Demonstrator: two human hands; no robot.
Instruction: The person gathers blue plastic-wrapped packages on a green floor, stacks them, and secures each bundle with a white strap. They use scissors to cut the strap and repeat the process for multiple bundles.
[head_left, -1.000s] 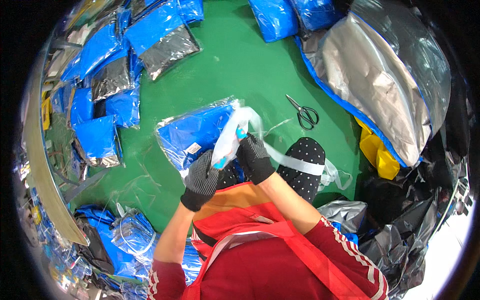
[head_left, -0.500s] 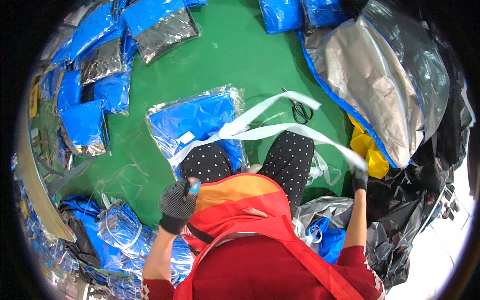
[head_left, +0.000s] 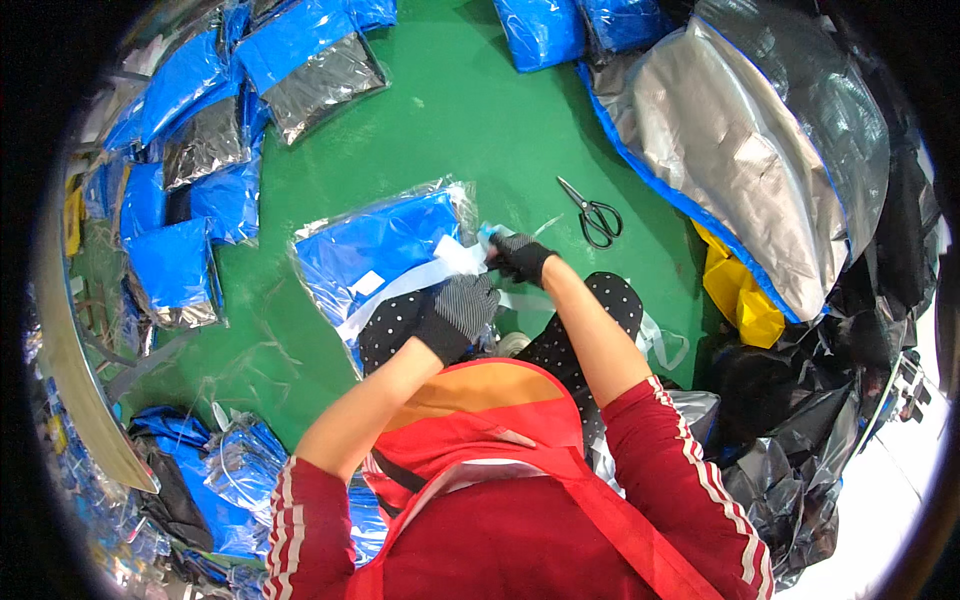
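Note:
Both hands wear dark knit gloves and meet over my lap, beside a folded blue sheet in a clear plastic bag [head_left: 335,250]. My right hand [head_left: 520,258] pinches a translucent white strip [head_left: 400,288] just past the bag's near right corner. Closed on the same strip, my left hand [head_left: 460,308] is just below and left of it, its fingertips partly hidden. One end of the strip trails left across the bag and my knee. A small white label [head_left: 367,283] lies on the bag.
Black-handled scissors [head_left: 597,222] lie on the green floor [head_left: 450,110] at the right. Several bagged blue packets [head_left: 172,265] are piled at the left. A large silver sheet with blue edging [head_left: 730,150] and a yellow piece [head_left: 738,290] lie at the right, near black plastic [head_left: 790,420].
My hands, wide apart before, have come together in the middle by the bag. The strip, earlier stretched out in the air toward the right, is now gathered between them.

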